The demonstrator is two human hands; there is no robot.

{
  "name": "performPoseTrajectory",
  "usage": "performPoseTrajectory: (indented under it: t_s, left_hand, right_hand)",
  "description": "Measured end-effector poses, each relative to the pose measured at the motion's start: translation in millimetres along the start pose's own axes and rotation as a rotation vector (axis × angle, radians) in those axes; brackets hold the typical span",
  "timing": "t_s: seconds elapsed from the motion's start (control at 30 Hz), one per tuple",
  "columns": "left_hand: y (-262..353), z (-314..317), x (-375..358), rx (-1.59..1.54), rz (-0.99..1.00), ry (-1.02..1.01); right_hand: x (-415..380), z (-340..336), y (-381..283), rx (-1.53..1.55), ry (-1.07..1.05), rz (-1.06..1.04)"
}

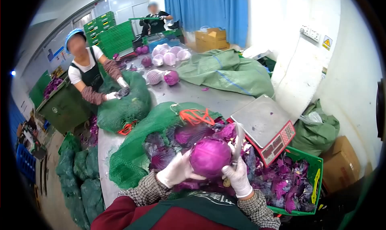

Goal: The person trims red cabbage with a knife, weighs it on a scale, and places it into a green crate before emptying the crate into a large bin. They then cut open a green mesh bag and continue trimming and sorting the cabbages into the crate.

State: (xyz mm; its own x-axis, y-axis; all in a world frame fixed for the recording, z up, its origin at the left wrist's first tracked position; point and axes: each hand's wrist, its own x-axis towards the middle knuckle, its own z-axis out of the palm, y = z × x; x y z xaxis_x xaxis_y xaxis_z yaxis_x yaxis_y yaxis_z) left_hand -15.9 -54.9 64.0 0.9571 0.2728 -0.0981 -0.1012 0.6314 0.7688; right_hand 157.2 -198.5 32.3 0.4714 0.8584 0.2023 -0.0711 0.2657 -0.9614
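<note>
My left hand (176,172), in a white glove, is closed around the left and lower side of a trimmed red cabbage (210,156). The head is round, glossy and purple. On its right side my gloved right hand (240,179) grips a knife (240,137), its blade pointing upward; the handle is mostly hidden by the fingers. Behind the cabbage an open green mesh bag (134,143) spreads over the table, with dark untrimmed red cabbages (161,151) in it. Loose purple leaves lie close to my right hand.
A scale (261,123) stands right on the metal table (213,100), above a green crate (317,177) of leaf scraps. Netted cabbages (169,58) and a green woven sack (231,71) lie farther back. A co-worker (90,69) handles another mesh bag (124,103); another person (155,25) stands behind.
</note>
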Motion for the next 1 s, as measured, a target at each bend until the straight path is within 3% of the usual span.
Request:
performPoseTrajectory:
  t_s: [0.03, 0.1, 0.17, 0.23, 0.33, 0.37, 0.47, 0.53, 0.63, 0.9, 1.0]
  left_hand:
    - [-0.5, -9.6, 3.1, 0.184, 0.008, 0.051]
    - [18.9, -13.4, 0.9, 0.37, 0.124, -0.168]
    - [2.9, -35.3, 16.3, 0.311, 0.371, 0.035]
    - [-2.5, -45.8, 32.5, 0.474, 0.519, 0.172]
    - [-10.3, -23.7, 51.4, 0.304, 0.426, -0.057]
    - [-8.6, -9.7, 52.7, 0.332, 0.399, -0.095]
    - [-5.7, 10.9, 56.3, 0.327, 0.328, 0.039]
    - [-5.1, 13.5, 59.0, 0.406, 0.335, 0.034]
    - [-4.4, -1.3, 66.2, 0.244, 0.259, -0.042]
    - [-9.8, -31.1, 66.0, 0.225, 0.193, -0.199]
    - [-24.0, -19.7, 60.8, 0.123, 0.271, -0.03]
  right_hand:
    - [1.8, -1.8, 1.3, 0.177, 0.021, 0.061]
    - [0.7, -0.2, 3.1, 0.658, 0.033, 0.152]
    - [-1.9, -1.6, 15.7, 0.879, 0.055, 0.27]
    - [3.0, 22.5, -11.2, 1.061, 0.316, 0.421]
    - [-0.2, 5.8, 20.7, 1.062, 0.003, 0.335]
    - [-0.7, 6.6, 21.2, 1.036, 0.04, 0.354]
    - [0.7, 13.4, 5.9, 0.954, 0.214, 0.439]
    - [1.8, 7.9, 7.5, 0.944, 0.202, 0.434]
    - [2.9, 4.3, 9.8, 0.965, 0.209, 0.473]
    - [8.1, -2.5, 31.7, 1.004, 0.082, 0.606]
    - [13.6, -3.0, 29.5, 0.831, 0.053, 0.58]
